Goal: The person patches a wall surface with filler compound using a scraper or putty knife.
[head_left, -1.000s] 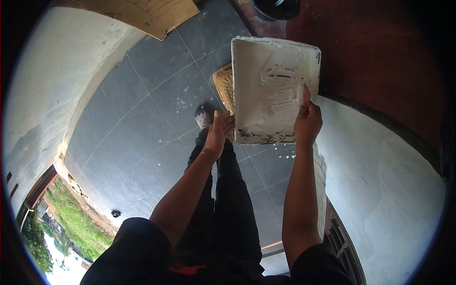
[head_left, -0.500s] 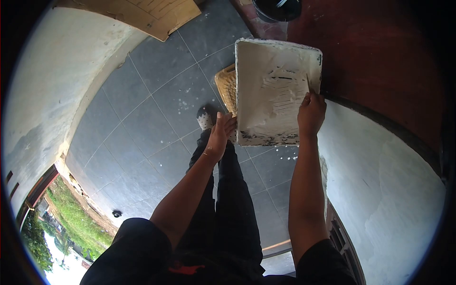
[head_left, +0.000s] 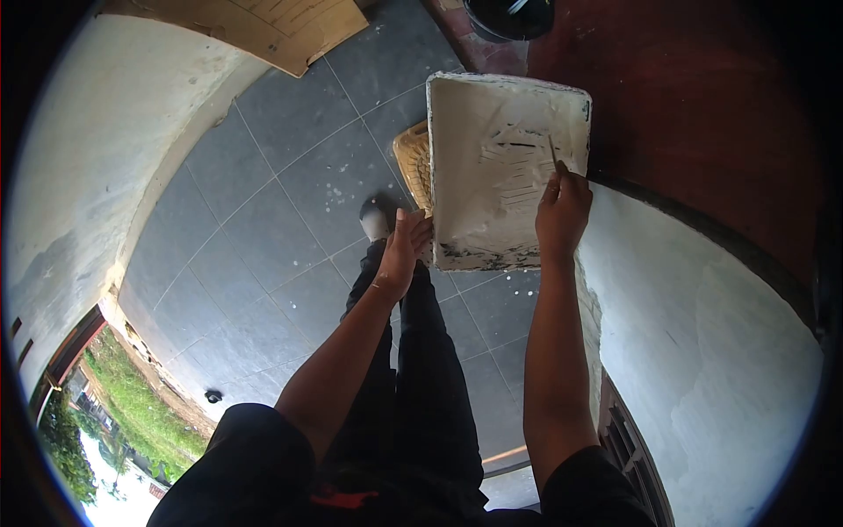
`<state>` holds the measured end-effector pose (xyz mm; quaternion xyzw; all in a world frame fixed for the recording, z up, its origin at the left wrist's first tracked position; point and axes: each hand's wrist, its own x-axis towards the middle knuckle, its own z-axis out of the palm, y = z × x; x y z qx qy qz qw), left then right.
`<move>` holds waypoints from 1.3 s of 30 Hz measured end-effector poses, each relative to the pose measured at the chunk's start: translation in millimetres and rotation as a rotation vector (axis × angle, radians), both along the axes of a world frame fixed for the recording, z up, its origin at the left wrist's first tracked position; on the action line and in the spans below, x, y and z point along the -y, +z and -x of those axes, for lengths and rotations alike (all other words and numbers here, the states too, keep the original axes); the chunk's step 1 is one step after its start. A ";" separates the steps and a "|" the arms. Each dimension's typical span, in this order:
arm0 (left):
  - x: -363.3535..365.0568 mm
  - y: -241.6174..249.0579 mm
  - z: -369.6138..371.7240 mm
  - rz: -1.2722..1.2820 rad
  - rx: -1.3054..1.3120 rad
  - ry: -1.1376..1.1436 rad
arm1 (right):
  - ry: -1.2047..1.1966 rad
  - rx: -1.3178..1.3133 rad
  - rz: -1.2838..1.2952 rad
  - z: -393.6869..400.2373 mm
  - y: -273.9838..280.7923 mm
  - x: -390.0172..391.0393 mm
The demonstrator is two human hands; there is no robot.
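A paint tray [head_left: 465, 162], coated with off-white paint, has a ribbed patch in its middle and dark smears along its near edge. My right hand [head_left: 565, 206] is closed around a thin, stick-like tool [head_left: 554, 151] over the tray's right part, the tip pointing away from me toward the painted surface. The tool's exact kind is hard to make out. At the tray's left rim, my left hand [head_left: 409, 250] has its fingers stretched out against the side and its thumb raised apart. Beneath the tray, a tan woven-looking plastic piece [head_left: 411, 162] shows partly.
A black bucket [head_left: 509, 19] stands beyond the tray on the dark red surface [head_left: 676, 114]. Cardboard [head_left: 290, 35] lies at the far left. Grey floor tiles [head_left: 255, 228] carry white paint drips. Pale walls rise on the left [head_left: 132, 114] and right [head_left: 694, 316].
My right hand and the tool have shifted left and slightly inward over the tray. The left hand stays at the tray's rim.
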<state>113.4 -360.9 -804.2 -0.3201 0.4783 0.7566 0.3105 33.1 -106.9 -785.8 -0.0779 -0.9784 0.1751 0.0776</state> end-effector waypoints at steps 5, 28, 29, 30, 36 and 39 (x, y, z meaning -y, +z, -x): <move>2.4 -6.3 -1.7 -0.005 -0.007 0.007 | -0.027 0.099 -0.178 -5.2 -14.3 -4.2; -0.8 -2.7 -3.1 0.002 0.003 0.043 | -0.129 0.264 0.055 -92.9 13.7 79.5; -0.4 -1.8 -3.2 -0.002 -0.004 0.030 | -0.114 0.283 0.115 -95.4 14.2 95.7; 0.9 -1.1 -2.4 -0.004 -0.012 0.015 | -0.100 0.299 0.179 -96.6 13.8 105.2; 10.6 5.8 3.8 -0.045 0.004 -0.055 | -0.224 0.186 0.149 -99.6 21.0 110.6; 14.4 2.9 7.8 -0.089 0.050 -0.047 | -0.228 0.226 0.070 -112.1 3.1 124.4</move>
